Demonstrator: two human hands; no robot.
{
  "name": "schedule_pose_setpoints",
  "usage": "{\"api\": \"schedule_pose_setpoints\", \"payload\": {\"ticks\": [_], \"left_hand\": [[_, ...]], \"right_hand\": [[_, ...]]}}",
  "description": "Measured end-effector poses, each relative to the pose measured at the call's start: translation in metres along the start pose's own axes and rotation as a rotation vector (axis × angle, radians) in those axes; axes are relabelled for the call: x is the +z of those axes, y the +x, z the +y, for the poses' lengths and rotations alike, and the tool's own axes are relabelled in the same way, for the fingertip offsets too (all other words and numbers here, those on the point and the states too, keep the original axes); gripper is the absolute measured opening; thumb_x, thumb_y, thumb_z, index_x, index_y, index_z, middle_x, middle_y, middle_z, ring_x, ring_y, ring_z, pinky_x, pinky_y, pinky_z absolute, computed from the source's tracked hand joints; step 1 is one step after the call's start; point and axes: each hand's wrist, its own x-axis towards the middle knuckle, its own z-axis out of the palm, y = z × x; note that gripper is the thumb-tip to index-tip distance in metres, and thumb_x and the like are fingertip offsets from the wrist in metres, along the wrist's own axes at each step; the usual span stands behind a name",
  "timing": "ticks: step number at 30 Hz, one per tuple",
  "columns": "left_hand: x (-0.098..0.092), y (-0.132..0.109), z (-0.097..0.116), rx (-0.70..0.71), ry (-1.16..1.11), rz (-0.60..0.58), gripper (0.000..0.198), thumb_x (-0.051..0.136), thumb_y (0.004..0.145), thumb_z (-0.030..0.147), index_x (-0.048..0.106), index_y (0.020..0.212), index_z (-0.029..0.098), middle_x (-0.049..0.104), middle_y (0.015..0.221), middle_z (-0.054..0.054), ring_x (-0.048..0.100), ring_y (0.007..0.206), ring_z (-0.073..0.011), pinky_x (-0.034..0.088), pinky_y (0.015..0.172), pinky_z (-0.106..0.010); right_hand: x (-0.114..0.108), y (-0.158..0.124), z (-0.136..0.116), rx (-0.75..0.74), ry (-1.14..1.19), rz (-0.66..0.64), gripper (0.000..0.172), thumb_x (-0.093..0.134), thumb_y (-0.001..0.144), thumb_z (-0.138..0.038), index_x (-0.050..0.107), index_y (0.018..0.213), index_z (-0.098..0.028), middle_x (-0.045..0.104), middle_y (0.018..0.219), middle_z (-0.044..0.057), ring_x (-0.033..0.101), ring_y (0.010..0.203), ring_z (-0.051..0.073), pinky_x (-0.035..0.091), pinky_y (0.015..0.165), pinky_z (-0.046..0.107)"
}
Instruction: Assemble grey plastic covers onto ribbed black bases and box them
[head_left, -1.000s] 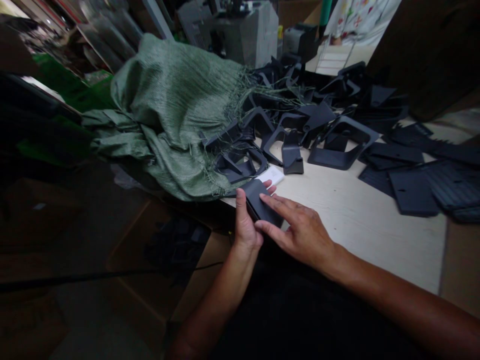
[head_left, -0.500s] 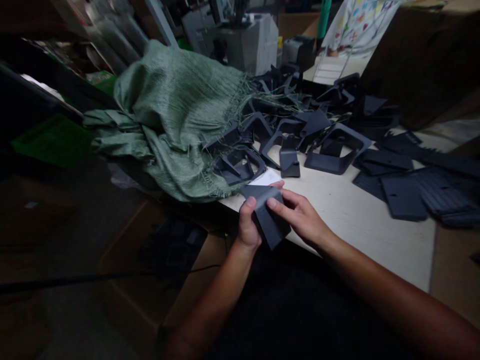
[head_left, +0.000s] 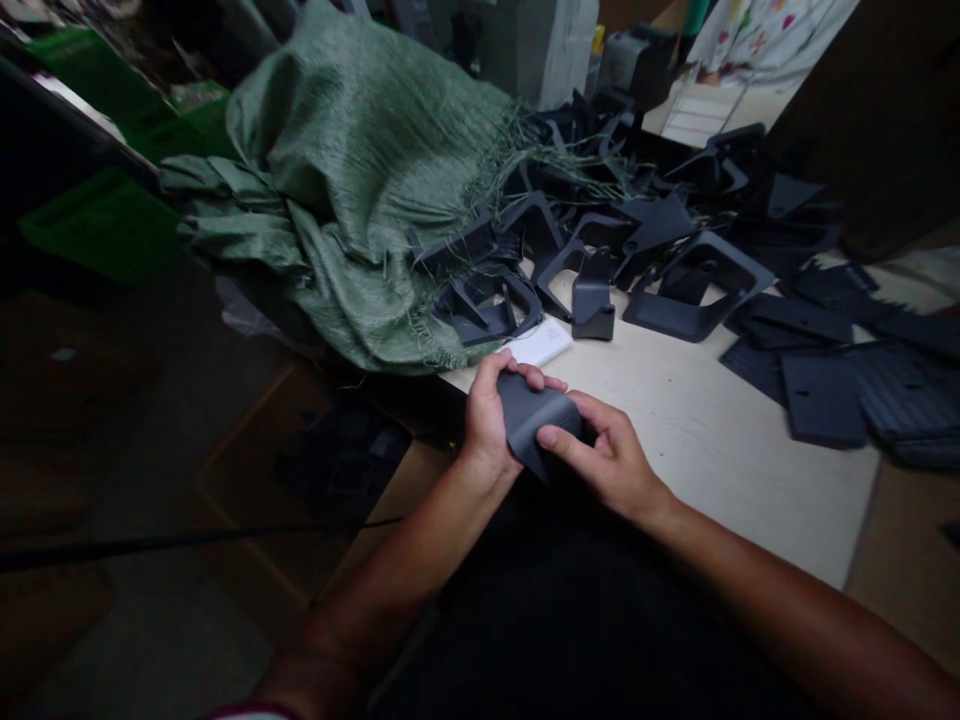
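Note:
Between both hands, just off the table's near edge, is a dark grey bent plastic part (head_left: 536, 408). My left hand (head_left: 489, 415) is closed around its left side, with fingertips over the far edge. On the right side, my right hand (head_left: 611, 450) grips the same part, its thumb pressed on the upper face. Just beyond the hands lies a white flat object (head_left: 541, 343). Behind it are several dark plastic frames, among them a square open one (head_left: 697, 290), and a small bent piece (head_left: 593, 300). The underside of the held part is hidden.
A green woven sack (head_left: 367, 190) slumps across the table's left side. Flat dark panels (head_left: 825, 400) are piled on the right of the pale table (head_left: 675, 410). Below left stands an open cardboard box (head_left: 247, 470) with dark pieces inside. A thin dark cable (head_left: 225, 535) crosses there.
The held part has been turned and its near end now points less toward me. My left hand has shifted its grip, fingers wrapping over the far edge. The camera view has tilted slightly downward.

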Motion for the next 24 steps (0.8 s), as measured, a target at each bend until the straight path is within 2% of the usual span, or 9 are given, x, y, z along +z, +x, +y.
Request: {"api": "schedule_pose_setpoints", "payload": {"ticks": [3, 5, 10, 12, 14, 16, 19, 21, 24], "left_hand": [[-0.005, 0.001, -0.004, 0.027, 0.066, 0.014, 0.023, 0.065, 0.085, 0.038, 0.052, 0.074, 0.023, 0.060, 0.058, 0.003, 0.069, 0.063, -0.0207, 0.059, 0.078, -0.039], [-0.013, 0.005, -0.002, 0.100, 0.207, -0.020, 0.024, 0.065, 0.088, 0.042, 0.056, 0.076, 0.022, 0.065, 0.062, 0.001, 0.070, 0.068, -0.0222, 0.057, 0.078, -0.038], [-0.033, 0.011, 0.017, 0.472, 0.998, -0.280, 0.020, 0.074, 0.089, 0.040, 0.077, 0.084, 0.021, 0.076, 0.089, -0.006, 0.068, 0.090, -0.0233, 0.048, 0.087, -0.032], [-0.035, 0.009, 0.027, 0.474, 1.212, -0.454, 0.018, 0.075, 0.089, 0.038, 0.079, 0.081, 0.022, 0.074, 0.083, -0.004, 0.065, 0.083, -0.0221, 0.045, 0.080, -0.031], [-0.032, 0.007, 0.033, 0.404, 1.314, -0.618, 0.023, 0.076, 0.087, 0.037, 0.075, 0.072, 0.021, 0.065, 0.069, -0.001, 0.057, 0.069, -0.0186, 0.039, 0.067, -0.030], [-0.030, 0.007, 0.036, 0.350, 1.355, -0.697, 0.032, 0.076, 0.087, 0.040, 0.067, 0.064, 0.019, 0.052, 0.060, 0.003, 0.047, 0.061, -0.0151, 0.030, 0.059, -0.029], [-0.033, 0.011, 0.034, 0.285, 1.265, -0.693, 0.045, 0.069, 0.092, 0.048, 0.058, 0.060, 0.019, 0.042, 0.058, 0.004, 0.039, 0.058, -0.0127, 0.026, 0.056, -0.029], [-0.038, 0.014, 0.030, 0.269, 1.127, -0.599, 0.050, 0.065, 0.093, 0.053, 0.053, 0.058, 0.019, 0.039, 0.058, 0.003, 0.035, 0.056, -0.0119, 0.025, 0.054, -0.029], [-0.045, 0.013, 0.023, 0.207, 0.921, -0.430, 0.056, 0.069, 0.089, 0.058, 0.046, 0.055, 0.020, 0.035, 0.055, 0.004, 0.030, 0.050, -0.0103, 0.021, 0.050, -0.029]], "right_hand": [[-0.004, 0.001, -0.003, 0.044, -0.017, -0.032, 0.028, 0.083, 0.085, -0.044, 0.075, 0.095, -0.019, 0.069, 0.091, 0.002, 0.062, 0.086, 0.020, 0.051, 0.082, 0.030], [-0.011, 0.002, -0.007, 0.101, -0.029, -0.079, 0.029, 0.084, 0.084, -0.045, 0.075, 0.094, -0.019, 0.070, 0.088, 0.001, 0.063, 0.081, 0.019, 0.051, 0.077, 0.029], [-0.032, 0.004, -0.016, 0.206, -0.147, -0.181, 0.031, 0.084, 0.085, -0.047, 0.077, 0.091, -0.017, 0.070, 0.082, 0.001, 0.062, 0.074, 0.017, 0.048, 0.066, 0.026], [-0.035, 0.006, -0.017, 0.229, -0.159, -0.213, 0.033, 0.084, 0.084, -0.050, 0.077, 0.089, -0.017, 0.070, 0.081, 0.001, 0.062, 0.073, 0.017, 0.047, 0.064, 0.027], [-0.036, 0.009, -0.019, 0.216, -0.193, -0.243, 0.034, 0.085, 0.083, -0.051, 0.078, 0.086, -0.018, 0.070, 0.080, 0.000, 0.062, 0.074, 0.018, 0.047, 0.065, 0.027], [-0.037, 0.012, -0.023, 0.178, -0.275, -0.262, 0.034, 0.086, 0.082, -0.052, 0.078, 0.085, -0.019, 0.071, 0.078, 0.000, 0.063, 0.075, 0.018, 0.047, 0.066, 0.027], [-0.042, 0.015, -0.030, 0.054, -0.497, -0.222, 0.035, 0.085, 0.083, -0.053, 0.081, 0.091, -0.020, 0.073, 0.080, 0.000, 0.064, 0.074, 0.018, 0.044, 0.065, 0.027], [-0.047, 0.015, -0.031, -0.023, -0.595, -0.166, 0.033, 0.079, 0.090, -0.053, 0.081, 0.094, -0.020, 0.074, 0.081, 0.001, 0.064, 0.071, 0.017, 0.043, 0.064, 0.027], [-0.050, 0.009, -0.026, -0.027, -0.506, -0.068, 0.036, 0.068, 0.099, -0.052, 0.082, 0.090, -0.019, 0.074, 0.077, 0.002, 0.065, 0.069, 0.016, 0.045, 0.063, 0.027]]}}
